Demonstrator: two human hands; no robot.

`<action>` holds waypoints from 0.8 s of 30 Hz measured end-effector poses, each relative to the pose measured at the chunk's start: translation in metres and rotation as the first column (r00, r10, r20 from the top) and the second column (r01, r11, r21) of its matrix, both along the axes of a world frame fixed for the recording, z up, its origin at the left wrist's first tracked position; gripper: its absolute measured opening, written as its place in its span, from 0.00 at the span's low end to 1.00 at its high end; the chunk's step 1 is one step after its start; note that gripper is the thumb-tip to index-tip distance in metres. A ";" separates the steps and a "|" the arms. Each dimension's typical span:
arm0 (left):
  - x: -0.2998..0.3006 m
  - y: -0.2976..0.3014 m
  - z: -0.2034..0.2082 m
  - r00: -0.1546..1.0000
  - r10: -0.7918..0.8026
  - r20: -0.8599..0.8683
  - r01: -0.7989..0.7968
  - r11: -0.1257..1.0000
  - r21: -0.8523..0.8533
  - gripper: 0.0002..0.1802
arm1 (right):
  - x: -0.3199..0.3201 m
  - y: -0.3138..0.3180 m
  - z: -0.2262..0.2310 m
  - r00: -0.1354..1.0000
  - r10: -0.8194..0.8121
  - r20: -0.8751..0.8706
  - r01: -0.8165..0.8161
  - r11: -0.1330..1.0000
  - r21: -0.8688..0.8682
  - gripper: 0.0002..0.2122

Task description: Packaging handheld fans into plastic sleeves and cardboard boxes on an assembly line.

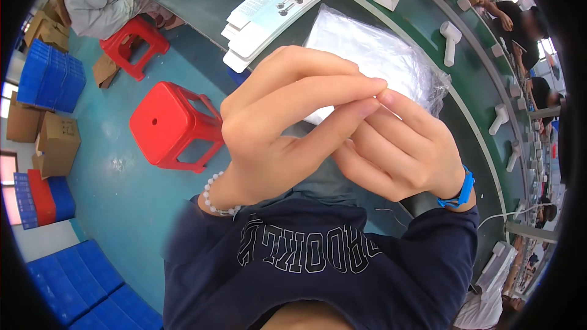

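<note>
1. head view: the left hand (275, 122) and right hand (400, 150) meet at their fingertips, thumbs and forefingers drawn close in a pinch; whether anything thin is grasped between them, i cannot tell.
2. head view: the plastic-wrapped white bundle (373, 43) lies beyond the hands on the dark table (199, 0), beside flattened cartons (269, 15).
3. head view: the step looks like fine fingertip work; the next move probably calls for steady, matched fingers.

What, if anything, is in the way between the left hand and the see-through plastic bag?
Nothing visible stands between the left hand and the clear plastic bag. The right hand is just beside it, fingertips close.
</note>
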State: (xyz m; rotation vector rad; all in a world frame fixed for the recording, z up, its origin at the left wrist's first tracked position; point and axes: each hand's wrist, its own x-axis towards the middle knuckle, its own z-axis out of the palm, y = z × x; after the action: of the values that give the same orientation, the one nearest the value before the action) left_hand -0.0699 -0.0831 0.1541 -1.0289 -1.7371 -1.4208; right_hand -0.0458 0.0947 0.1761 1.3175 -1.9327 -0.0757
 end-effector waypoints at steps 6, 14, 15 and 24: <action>0.009 -0.002 0.002 0.998 -0.053 0.019 0.052 0.997 0.052 0.12 | -0.001 0.001 0.000 1.000 -0.004 -0.007 0.004 0.998 0.061 0.03; 0.011 -0.012 0.006 0.995 -0.059 0.078 0.062 0.997 -0.036 0.11 | -0.003 0.006 0.002 0.919 0.351 0.181 -0.331 0.934 -0.134 0.04; 0.011 -0.012 0.006 0.990 -0.056 0.130 0.066 0.996 -0.068 0.11 | -0.003 0.007 0.002 0.919 0.350 0.182 -0.330 0.935 -0.134 0.04; -0.002 0.000 -0.009 0.956 0.142 -0.255 -0.202 0.953 -0.228 0.16 | 0.005 0.015 0.003 0.775 0.405 0.486 -0.283 0.909 -0.305 0.09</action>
State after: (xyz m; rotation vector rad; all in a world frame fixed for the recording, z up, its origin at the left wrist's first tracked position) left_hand -0.0721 -0.0829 0.1455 -1.0979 -1.8099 -0.9434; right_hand -0.0406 0.1095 0.1791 1.6409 -2.0239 0.7536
